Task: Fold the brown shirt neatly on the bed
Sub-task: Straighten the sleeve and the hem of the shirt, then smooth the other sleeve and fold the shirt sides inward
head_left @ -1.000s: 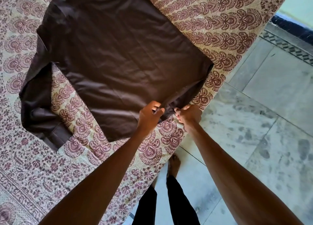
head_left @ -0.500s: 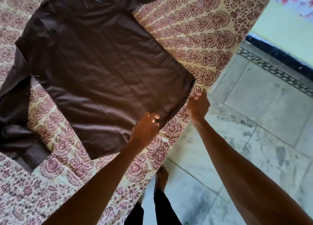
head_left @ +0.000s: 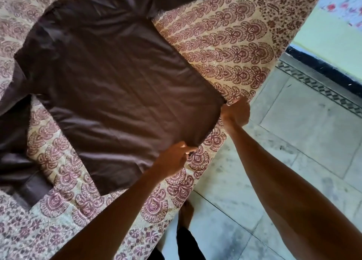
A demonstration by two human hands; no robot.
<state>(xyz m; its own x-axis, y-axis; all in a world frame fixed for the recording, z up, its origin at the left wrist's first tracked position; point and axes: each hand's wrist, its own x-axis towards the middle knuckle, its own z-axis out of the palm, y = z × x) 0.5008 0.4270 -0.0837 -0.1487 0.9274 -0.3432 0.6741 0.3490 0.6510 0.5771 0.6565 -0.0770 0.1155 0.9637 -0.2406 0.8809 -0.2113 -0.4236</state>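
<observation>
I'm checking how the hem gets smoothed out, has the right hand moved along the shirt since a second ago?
Yes. The right hand has slid along the hem of the brown shirt, away from the left hand, to the hem corner by the bed edge.

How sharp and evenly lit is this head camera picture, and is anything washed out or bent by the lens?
Head view: the brown shirt shows soft sheen on its creases; both hands at its hem look slightly soft; the pale wall at upper right is brightest, near washed out; the patterned bedspread edge leans steeply, wide-angle skew.
</observation>
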